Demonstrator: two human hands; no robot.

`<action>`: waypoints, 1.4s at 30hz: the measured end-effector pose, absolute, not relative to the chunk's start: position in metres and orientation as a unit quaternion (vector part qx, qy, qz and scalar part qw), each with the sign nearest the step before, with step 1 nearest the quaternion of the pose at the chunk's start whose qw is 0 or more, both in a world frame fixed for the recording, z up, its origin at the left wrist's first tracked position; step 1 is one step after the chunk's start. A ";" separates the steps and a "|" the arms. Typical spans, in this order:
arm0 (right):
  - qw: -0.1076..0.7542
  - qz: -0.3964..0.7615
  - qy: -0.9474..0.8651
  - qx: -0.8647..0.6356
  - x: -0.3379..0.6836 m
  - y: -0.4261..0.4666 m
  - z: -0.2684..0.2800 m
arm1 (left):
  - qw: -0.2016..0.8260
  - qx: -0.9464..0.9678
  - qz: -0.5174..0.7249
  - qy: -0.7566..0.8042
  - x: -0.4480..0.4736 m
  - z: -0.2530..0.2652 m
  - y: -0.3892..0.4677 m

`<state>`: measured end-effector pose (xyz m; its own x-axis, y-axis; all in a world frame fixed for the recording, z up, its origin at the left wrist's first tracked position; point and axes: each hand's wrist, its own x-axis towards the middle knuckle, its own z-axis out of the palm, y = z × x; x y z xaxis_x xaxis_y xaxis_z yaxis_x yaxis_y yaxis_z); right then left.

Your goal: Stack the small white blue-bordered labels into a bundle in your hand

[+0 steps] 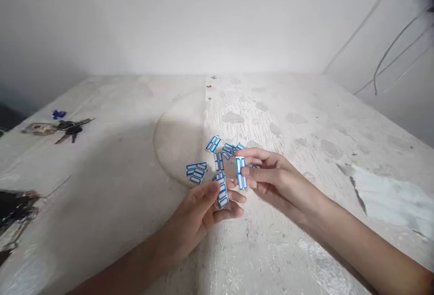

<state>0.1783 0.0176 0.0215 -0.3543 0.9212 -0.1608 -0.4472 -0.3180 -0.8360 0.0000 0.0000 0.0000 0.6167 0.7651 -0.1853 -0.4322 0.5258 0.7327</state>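
Note:
Between thumb and fingers, my left hand [200, 206] grips a small stack of white paper labels [222, 191] with blue outlines. My right hand [271, 170] pinches a single label [241, 173] of the same kind, held upright just right of the stack. More blue-bordered labels lie on the table beyond both hands: an overlapping group [196, 171] at the left, one label [213, 144] farther back, another label [219, 161] in the middle, and a cluster [232, 149] partly hidden behind my right fingers.
A worn whitish table [135, 186] reaches back to a pale wall. Keys [71, 127] and a small purple-blue object [58, 114] lie at the left. A dark, shiny object [16, 213] sits at the left edge. White torn sheeting [389, 195] lies right; wires [386, 55] hang beyond.

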 end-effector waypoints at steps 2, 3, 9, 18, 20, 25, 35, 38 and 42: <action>0.456 0.735 -0.383 -0.324 0.176 0.016 0.020 | 0.840 0.324 0.354 0.254 -0.001 0.001 -0.001; 0.453 0.732 -0.396 -0.319 0.174 0.015 0.020 | 0.841 0.322 0.351 0.255 -0.001 0.002 -0.002; 0.441 0.713 -0.455 -0.301 0.168 0.010 0.018 | 0.850 0.315 0.332 0.261 0.001 0.004 -0.007; 0.432 0.671 -0.491 -0.351 0.160 0.002 0.023 | 0.861 0.305 0.309 0.266 0.000 0.003 -0.008; 0.432 0.638 -0.511 -0.381 0.158 0.001 0.023 | 0.862 0.299 0.308 0.270 0.000 0.002 -0.008; 0.423 0.553 -0.571 -0.435 0.156 -0.001 0.022 | 0.868 0.263 0.310 0.285 0.001 0.000 -0.007; 0.385 0.535 -0.629 -0.413 0.162 0.002 0.024 | 0.877 0.263 0.305 0.263 0.000 -0.001 -0.011; 0.363 0.551 -0.638 -0.398 0.164 0.005 0.026 | 0.876 0.270 0.304 0.258 0.001 0.002 -0.011; 0.332 0.596 -0.620 -0.389 0.164 0.004 0.027 | 0.865 0.291 0.290 0.288 0.003 0.006 -0.007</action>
<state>0.1644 0.0040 0.0274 -0.4778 0.8770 -0.0517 0.0858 -0.0120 -0.9962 0.0032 -0.0069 0.0058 0.6655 0.6697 -0.3296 -0.3345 0.6623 0.6704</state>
